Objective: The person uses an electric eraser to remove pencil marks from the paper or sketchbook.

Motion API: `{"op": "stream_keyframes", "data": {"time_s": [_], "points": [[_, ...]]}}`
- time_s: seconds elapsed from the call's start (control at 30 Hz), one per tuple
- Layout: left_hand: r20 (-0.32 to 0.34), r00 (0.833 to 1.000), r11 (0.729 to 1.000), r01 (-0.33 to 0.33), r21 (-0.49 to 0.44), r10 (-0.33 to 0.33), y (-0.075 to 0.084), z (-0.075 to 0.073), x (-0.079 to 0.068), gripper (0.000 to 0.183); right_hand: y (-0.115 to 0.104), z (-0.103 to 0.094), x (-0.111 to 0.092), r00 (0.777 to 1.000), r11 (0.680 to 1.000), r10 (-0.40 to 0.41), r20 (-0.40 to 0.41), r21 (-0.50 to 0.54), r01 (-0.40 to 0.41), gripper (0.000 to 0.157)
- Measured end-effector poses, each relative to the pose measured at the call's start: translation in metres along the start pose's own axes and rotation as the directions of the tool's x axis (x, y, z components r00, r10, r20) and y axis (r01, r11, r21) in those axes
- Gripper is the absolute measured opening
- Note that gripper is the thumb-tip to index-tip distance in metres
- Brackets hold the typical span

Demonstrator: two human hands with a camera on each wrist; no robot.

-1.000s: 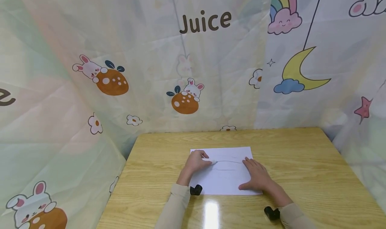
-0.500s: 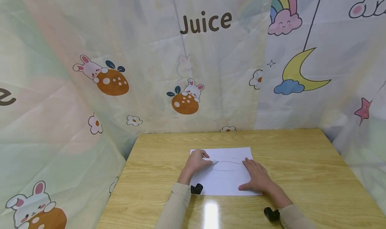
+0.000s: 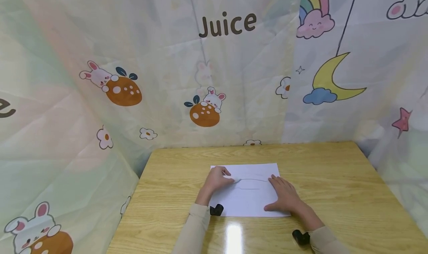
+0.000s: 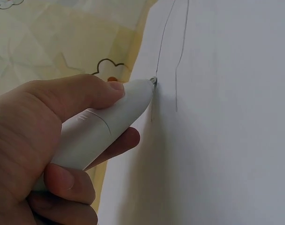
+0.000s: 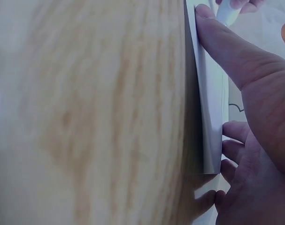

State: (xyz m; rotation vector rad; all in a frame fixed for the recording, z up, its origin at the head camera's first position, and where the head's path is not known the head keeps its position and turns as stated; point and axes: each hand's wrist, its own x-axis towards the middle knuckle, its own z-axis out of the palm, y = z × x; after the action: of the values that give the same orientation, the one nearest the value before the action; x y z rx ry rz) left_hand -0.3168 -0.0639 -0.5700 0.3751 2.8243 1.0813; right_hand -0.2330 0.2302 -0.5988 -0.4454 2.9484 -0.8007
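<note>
A white sheet of paper lies on the table with thin grey lines running across it. My left hand grips a thick white pen-shaped tool, thumb and fingers wrapped round its body. The tool's small metal tip is right at one of the lines, and its shadow falls on the sheet. What kind of tool it is, I cannot tell. At the sheet's right edge, my right hand rests with thumb and fingers spread. In the right wrist view the paper's near edge curves up beside the thumb.
The wood-grain table extends on all sides of the sheet. Printed cloth with rabbits hangs behind and beside it. A black piece shows by the left wrist, and another black piece by the right.
</note>
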Motion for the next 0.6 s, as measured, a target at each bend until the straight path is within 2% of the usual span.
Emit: {"op": "stream_keyframes", "data": {"time_s": [0.13, 0.3, 0.5, 0.6], "points": [[-0.003, 1.000, 1.000, 0.025, -0.006, -0.025, -0.0027, -0.0021, -0.0022, 0.019, -0.0035, -0.0030, 0.0004, 1.000, 1.000, -0.003, 0.007, 0.006, 0.003, 0.116], [-0.001, 1.000, 1.000, -0.006, -0.021, 0.006, 0.0003, -0.0025, -0.0005, 0.019, -0.0049, -0.0024, 0.0005, 1.000, 1.000, -0.012, -0.005, 0.017, 0.012, 0.114], [0.001, 1.000, 1.000, 0.026, 0.006, -0.026, -0.0004, -0.0017, 0.0000, 0.020, -0.0034, -0.0014, 0.0002, 1.000, 1.000, -0.025, -0.003, 0.010, 0.025, 0.115], [0.011, 1.000, 1.000, 0.015, -0.018, -0.015, 0.0005, -0.0002, 0.0010, 0.020, -0.0034, -0.0019, 0.0001, 1.000, 1.000, -0.023, -0.005, 0.011, 0.023, 0.115]]}}
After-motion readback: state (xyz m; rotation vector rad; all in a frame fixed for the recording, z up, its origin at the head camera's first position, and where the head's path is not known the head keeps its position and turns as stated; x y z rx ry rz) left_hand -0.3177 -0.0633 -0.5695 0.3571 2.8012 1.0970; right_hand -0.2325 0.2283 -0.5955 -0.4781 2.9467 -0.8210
